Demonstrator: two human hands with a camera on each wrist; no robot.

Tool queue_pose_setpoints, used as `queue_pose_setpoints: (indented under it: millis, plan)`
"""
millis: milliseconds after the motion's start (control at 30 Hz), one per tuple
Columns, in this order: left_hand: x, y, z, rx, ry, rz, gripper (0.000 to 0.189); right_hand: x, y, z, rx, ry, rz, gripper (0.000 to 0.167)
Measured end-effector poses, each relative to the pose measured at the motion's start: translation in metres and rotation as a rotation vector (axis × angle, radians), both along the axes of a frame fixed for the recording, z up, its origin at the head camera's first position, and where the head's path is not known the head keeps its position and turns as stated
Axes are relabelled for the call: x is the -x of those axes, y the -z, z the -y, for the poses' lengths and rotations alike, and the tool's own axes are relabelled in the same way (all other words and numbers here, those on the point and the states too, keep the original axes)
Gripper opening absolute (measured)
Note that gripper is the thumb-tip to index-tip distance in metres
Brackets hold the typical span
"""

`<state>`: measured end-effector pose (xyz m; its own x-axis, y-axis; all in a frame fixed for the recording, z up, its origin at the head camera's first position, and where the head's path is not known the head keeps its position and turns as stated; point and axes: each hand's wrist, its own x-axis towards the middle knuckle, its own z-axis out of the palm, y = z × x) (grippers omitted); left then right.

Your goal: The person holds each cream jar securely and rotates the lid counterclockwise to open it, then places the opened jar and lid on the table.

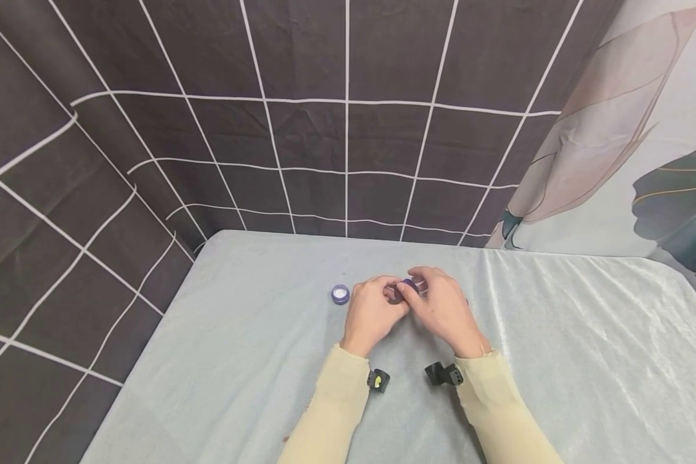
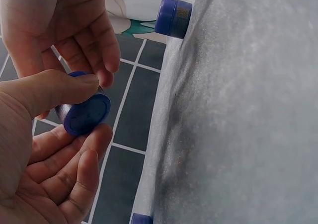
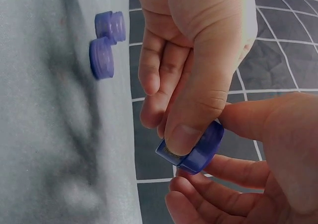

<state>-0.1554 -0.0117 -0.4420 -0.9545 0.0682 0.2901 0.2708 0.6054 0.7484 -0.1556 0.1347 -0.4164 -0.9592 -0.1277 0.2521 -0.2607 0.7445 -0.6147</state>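
Note:
Both hands meet over the middle of the table around one small blue jar (image 1: 408,284). My left hand (image 1: 376,306) pinches it between thumb and fingers; in the left wrist view the jar's round flat blue end (image 2: 88,115) shows below that thumb. From the other side my right hand (image 1: 443,308) grips the same jar, its thumb lying over the gold-flecked label in the right wrist view. An uncovered blue jar (image 1: 340,294) with white inside stands left of the left hand. Beyond the right hand stands another labelled blue jar (image 2: 173,17).
A pale grey velvety cloth (image 1: 238,361) covers the table. Dark cloth with a white grid (image 1: 301,135) hangs behind it and at the left, and a leaf-patterned curtain (image 1: 615,129) at the right. Two blue pieces, one with a threaded neck (image 3: 118,27), stand close together in the right wrist view.

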Motion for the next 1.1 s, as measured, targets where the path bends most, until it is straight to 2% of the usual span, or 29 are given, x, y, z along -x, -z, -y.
queue_pose_setpoints:
  millis: [567, 1100]
  plan:
    - [-0.0001, -0.0001, 0.0004, 0.008, 0.007, -0.013, 0.026, -0.0014, -0.0018, -0.0006, -0.018, 0.004, -0.016, 0.029]
    - [0.0004, 0.0003, 0.0013, 0.029, 0.010, -0.016, 0.029, -0.0009, -0.0024, -0.0016, -0.017, -0.019, 0.004, 0.026]
